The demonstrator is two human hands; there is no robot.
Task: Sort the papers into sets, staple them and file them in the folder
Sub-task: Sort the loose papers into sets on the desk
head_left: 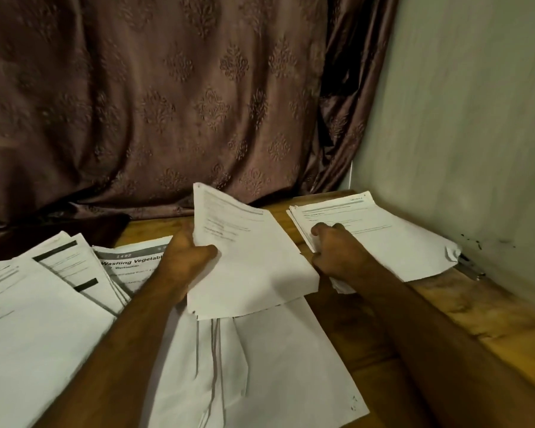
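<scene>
We grip a tilted sheaf of papers [247,257] in our left hand [187,253] above the surface [368,341]; our right hand [337,251] pinches the far-right stack [393,236].

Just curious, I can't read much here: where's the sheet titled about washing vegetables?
The washing vegetables sheet lies on the table's left side, just behind the left hand, partly covering the left pile.

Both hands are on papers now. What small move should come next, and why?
Probably the right hand should lift the sheet edge it pinches on the right pile by the wall. The left hand holds a raised set, so that sheet likely joins or gets compared with it.
</scene>
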